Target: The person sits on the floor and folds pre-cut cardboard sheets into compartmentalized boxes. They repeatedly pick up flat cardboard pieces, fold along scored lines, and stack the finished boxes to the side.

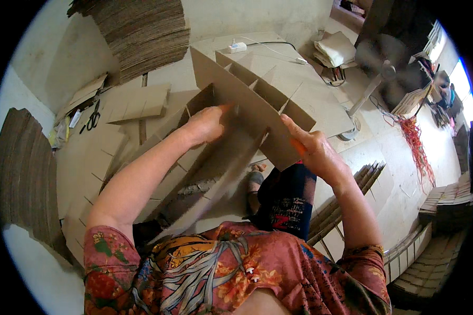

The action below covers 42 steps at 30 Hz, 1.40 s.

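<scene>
A partly interlocked cardboard divider, made of a long panel with cross strips slotted through it, is held up tilted in front of me. My right hand grips its right end, the index finger stretched along the edge. On the panel's near side my left hand is closed, its fingertips on the cardboard and partly hidden. Orange coverings show on fingers of both hands. Below my left forearm, more slotted cardboard strips stretch toward my lap.
Tall stacks of cardboard sheets stand at the back left and far left. Black scissors lie left. A fan, a power strip and red string are farther back and right. Bundled dividers lie beside my right arm.
</scene>
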{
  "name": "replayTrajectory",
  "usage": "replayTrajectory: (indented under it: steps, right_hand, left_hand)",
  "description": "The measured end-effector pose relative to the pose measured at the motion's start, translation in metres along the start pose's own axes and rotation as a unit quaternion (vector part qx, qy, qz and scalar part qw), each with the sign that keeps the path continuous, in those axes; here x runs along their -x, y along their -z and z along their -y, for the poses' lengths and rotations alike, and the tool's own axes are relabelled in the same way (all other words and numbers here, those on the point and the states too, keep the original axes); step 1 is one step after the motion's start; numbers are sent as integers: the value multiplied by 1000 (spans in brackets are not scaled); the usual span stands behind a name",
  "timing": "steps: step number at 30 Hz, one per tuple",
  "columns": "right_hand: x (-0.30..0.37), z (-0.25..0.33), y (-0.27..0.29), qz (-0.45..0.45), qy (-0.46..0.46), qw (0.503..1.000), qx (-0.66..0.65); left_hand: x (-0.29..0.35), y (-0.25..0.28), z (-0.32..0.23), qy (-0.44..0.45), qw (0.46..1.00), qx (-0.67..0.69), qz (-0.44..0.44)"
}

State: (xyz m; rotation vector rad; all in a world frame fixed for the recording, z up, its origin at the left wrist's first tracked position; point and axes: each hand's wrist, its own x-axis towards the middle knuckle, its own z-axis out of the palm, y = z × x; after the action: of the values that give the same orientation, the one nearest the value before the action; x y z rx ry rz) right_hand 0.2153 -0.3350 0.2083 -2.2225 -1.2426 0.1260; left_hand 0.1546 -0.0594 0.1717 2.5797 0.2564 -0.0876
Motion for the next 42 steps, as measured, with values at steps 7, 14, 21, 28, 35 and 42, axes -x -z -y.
replayTrajectory:
  steps: [7,14,21,28,35,42]
  right_hand:
    - [-2,-12,-3,-20,11,1000,-19]
    - [-1,-2,-4,-11,-12,1000,-22]
    - [-2,3,3,-1,-5,1000,-18]
    - [-7,12,1,-1,19,1000,-20]
    - [-13,19,-4,35,31,999,-7]
    - [-27,19,-5,51,41,998,5]
  left_hand:
    - [7,35,-3,64,992,-53,-90]
    - [-23,54,60,74,990,-85,-82]
    - [-29,47,49,168,971,-148,-82]
    - [-24,47,51,167,969,-179,-28]
    - [-20,46,87,137,985,-92,-48]
    - [5,67,84,126,986,-79,-80]
